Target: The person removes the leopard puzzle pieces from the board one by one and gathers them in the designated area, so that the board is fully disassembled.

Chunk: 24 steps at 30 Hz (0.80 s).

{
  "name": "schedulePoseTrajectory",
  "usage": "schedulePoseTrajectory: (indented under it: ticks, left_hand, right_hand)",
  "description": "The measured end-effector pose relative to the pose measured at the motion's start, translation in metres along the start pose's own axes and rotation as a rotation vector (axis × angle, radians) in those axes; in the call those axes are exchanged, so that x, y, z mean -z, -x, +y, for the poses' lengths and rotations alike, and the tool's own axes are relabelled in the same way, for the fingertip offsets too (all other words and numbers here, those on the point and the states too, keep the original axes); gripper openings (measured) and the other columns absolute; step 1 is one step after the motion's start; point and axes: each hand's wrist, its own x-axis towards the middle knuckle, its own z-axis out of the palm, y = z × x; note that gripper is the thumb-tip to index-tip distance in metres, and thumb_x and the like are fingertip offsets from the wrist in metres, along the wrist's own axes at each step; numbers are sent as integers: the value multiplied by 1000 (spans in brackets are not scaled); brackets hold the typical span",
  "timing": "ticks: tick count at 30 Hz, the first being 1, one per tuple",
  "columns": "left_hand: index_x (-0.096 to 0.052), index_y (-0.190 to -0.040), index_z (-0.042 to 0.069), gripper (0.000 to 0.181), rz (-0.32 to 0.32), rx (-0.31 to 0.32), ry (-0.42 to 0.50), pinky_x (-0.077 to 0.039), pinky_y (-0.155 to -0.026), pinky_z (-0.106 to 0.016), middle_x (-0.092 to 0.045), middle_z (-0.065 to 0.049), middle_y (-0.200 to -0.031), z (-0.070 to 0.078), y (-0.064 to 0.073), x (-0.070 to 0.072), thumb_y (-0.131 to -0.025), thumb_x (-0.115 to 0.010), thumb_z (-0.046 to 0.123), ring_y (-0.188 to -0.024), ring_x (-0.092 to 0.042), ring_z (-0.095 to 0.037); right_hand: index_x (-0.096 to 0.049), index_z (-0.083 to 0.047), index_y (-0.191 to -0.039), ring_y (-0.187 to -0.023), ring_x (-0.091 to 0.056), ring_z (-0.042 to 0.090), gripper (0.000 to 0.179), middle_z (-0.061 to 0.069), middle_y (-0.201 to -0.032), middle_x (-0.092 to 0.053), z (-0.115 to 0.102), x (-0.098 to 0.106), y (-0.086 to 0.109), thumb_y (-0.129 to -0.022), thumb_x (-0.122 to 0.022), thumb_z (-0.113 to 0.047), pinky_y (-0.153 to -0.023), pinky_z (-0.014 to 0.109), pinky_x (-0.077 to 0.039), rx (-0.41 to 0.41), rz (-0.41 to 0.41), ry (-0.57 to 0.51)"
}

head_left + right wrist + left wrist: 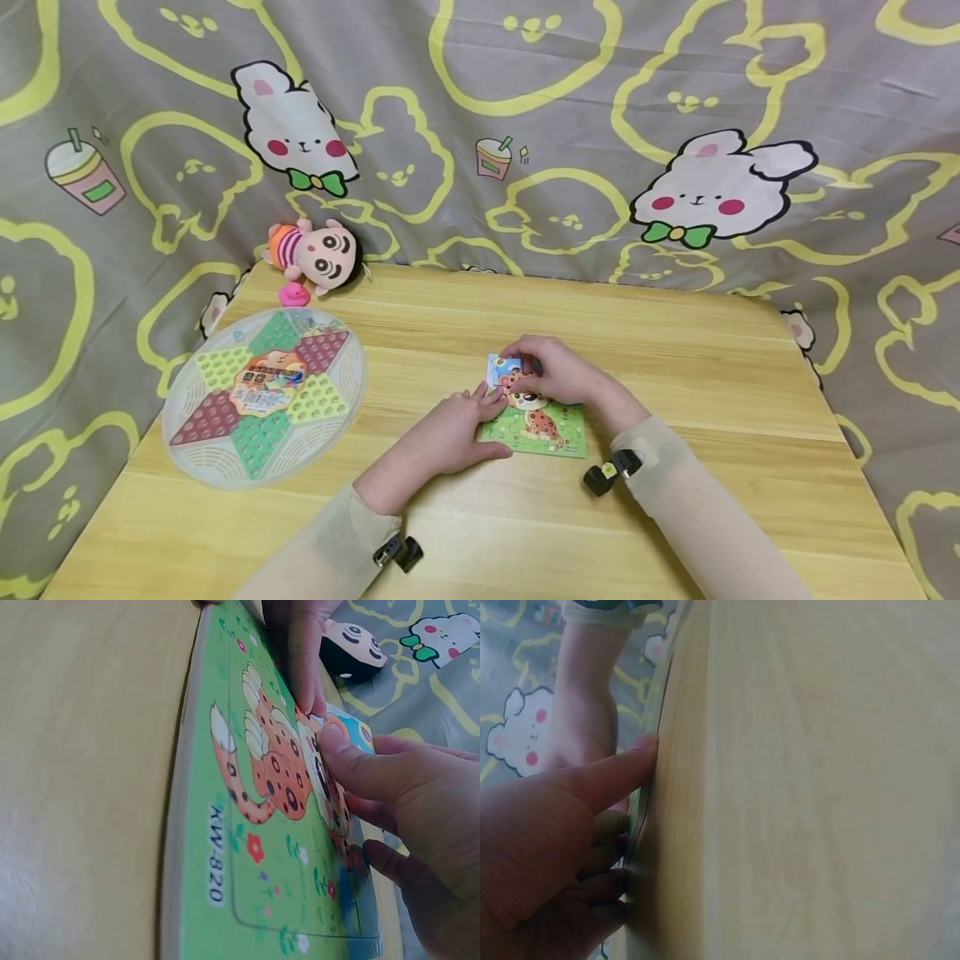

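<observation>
A leopard picture puzzle (555,425) with a green, flowered lower part lies on the table. In the right wrist view the puzzle (281,780) shows its thick edge and the print KW-820. My left hand (459,425) rests at the board's left side, fingers extended onto it and thumb along the near edge. Over the upper part, my right hand (558,371) has curled fingers, its thumb at the leopard's head, and seems to pinch a small puzzle piece (532,364). The fingers largely hide that piece. The left wrist view shows my left hand (540,840) against the board's edge.
A round Chinese checkers board (180,408) lies on the left of the wooden table (675,517). Behind it are a pink rubber duck (294,294) and a plush doll (318,254). Patterned grey cloth (465,225) hangs around the table.
</observation>
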Motion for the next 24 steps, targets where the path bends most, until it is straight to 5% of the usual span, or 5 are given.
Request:
schedulePoseTrajectory:
  ticks: [24]
  left_hand:
    - [-53, -155, 10, 78, 1, 0, -2, -37, -119, -57, -42, -9, -162, -1, 1, -2, -96, -75, 54, -145, -43, -47]
  right_hand:
    - [-66, 5, -138, -79, -60, 13, 54, 2, -96, -63, -12, 2, 1, -87, -79, -4, -66, 27, -53, 33, -1, 56]
